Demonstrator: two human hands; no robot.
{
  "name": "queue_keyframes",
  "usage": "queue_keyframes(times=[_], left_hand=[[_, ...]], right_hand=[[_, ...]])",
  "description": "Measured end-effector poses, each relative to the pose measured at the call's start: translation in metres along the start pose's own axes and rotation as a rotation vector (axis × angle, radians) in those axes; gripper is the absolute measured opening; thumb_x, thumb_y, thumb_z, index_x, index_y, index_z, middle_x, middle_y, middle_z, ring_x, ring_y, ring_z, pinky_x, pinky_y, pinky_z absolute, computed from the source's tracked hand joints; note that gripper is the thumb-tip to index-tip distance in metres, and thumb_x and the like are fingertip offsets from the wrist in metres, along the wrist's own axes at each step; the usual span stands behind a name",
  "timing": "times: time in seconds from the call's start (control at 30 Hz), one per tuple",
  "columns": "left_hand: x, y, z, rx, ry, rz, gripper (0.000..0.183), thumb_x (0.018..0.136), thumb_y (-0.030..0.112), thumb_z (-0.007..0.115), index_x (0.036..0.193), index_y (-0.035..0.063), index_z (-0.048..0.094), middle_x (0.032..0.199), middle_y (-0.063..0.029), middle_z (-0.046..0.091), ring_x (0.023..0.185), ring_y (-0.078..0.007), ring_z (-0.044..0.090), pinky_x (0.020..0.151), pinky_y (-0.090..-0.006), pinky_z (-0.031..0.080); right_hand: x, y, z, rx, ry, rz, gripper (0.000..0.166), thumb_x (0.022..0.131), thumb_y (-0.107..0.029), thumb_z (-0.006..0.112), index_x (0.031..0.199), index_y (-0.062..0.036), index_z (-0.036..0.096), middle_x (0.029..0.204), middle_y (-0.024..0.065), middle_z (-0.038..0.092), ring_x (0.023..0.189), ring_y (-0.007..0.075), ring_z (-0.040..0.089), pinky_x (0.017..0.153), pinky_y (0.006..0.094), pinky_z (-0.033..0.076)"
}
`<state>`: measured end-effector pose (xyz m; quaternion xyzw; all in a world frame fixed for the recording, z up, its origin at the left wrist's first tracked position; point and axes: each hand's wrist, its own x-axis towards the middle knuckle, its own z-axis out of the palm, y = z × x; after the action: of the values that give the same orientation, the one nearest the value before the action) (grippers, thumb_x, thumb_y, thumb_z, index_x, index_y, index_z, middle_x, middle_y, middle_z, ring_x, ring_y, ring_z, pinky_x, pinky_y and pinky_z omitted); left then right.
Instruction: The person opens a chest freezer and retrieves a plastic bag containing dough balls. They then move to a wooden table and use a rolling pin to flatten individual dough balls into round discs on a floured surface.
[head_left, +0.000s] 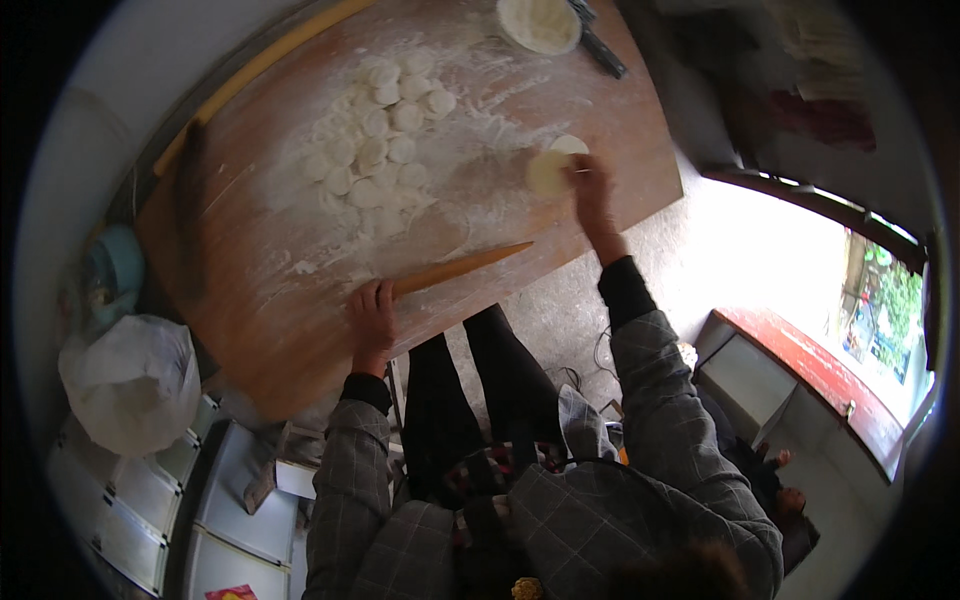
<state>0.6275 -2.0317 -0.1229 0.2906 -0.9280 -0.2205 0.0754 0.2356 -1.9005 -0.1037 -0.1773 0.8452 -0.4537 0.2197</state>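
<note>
My left hand (373, 319) grips one end of a tapered wooden rolling pin (465, 268), which lies near the front edge of a floured wooden table (270, 352). Farther right, my right hand (591, 193) pinches the edge of a thin round dough wrapper (547, 174), blurred by motion. Just beyond it a second pale wrapper (570, 144) rests on the wood, partly covered by the held one. Toward the left middle of the table, several small flattened dough rounds (373, 152) lie in a floury heap, some overlapping.
At the far side are a bowl of flour (502, 28) and a dark-handled tool (604, 56). A long wooden pole (255, 71) runs along the back edge. A white plastic bag (131, 386) sits left, below a turquoise container (116, 262). A red-topped cabinet (810, 367) stands right.
</note>
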Motion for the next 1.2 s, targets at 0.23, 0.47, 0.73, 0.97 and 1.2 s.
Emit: queue_keyframes(times=[0.23,0.47,0.73,0.97,1.2], left_hand=[[-0.007,-0.005,-0.008,0.044,0.024,-0.034,0.037,0.085,0.013,0.065,0.120,0.0104,0.054,0.115,-0.0114,0.054,0.105,-0.0326,0.052,0.092,-0.0478,0.041],[-0.007,-0.001,-0.006,0.067,-0.005,-0.069,0.039,0.085,0.014,0.065,0.123,0.0106,0.054,0.116,-0.0113,0.055,0.104,-0.0340,0.052,0.091,-0.0483,0.040],[-0.003,0.001,-0.012,-0.007,0.000,-0.058,0.037,0.085,0.012,0.068,0.119,0.0086,0.054,0.114,-0.0132,0.052,0.106,-0.0351,0.050,0.090,-0.0491,0.038],[-0.009,-0.004,-0.006,0.040,0.015,-0.039,0.036,0.086,0.015,0.062,0.121,0.0097,0.054,0.115,-0.0119,0.053,0.105,-0.0332,0.051,0.091,-0.0470,0.039],[-0.008,-0.006,0.000,0.008,0.002,-0.035,0.036,0.087,0.013,0.059,0.123,0.0104,0.054,0.118,-0.0123,0.053,0.108,-0.0326,0.050,0.095,-0.0452,0.039]], right_hand=[[0.004,-0.084,0.064,-0.318,0.021,-0.553,0.026,0.083,-0.006,0.068,0.109,-0.0079,0.063,0.107,0.0136,0.062,0.101,0.0325,0.059,0.084,0.0385,0.049],[-0.010,-0.107,0.150,-0.297,-0.259,-0.607,0.020,0.082,-0.012,0.067,0.101,-0.0069,0.064,0.099,0.0127,0.062,0.095,0.0327,0.059,0.080,0.0420,0.049],[-0.037,-0.099,0.162,-0.403,-0.289,-0.597,0.029,0.079,-0.015,0.072,0.105,-0.0066,0.062,0.099,0.0125,0.058,0.098,0.0358,0.055,0.086,0.0437,0.046],[-0.054,-0.078,0.114,-0.441,-0.152,-0.524,0.036,0.079,-0.011,0.069,0.114,-0.0069,0.059,0.113,0.0127,0.057,0.108,0.0344,0.052,0.092,0.0434,0.044],[-0.070,-0.074,0.143,-0.460,-0.078,-0.586,0.043,0.080,-0.007,0.066,0.121,-0.0051,0.055,0.123,0.0132,0.054,0.113,0.0349,0.050,0.095,0.0423,0.044]])
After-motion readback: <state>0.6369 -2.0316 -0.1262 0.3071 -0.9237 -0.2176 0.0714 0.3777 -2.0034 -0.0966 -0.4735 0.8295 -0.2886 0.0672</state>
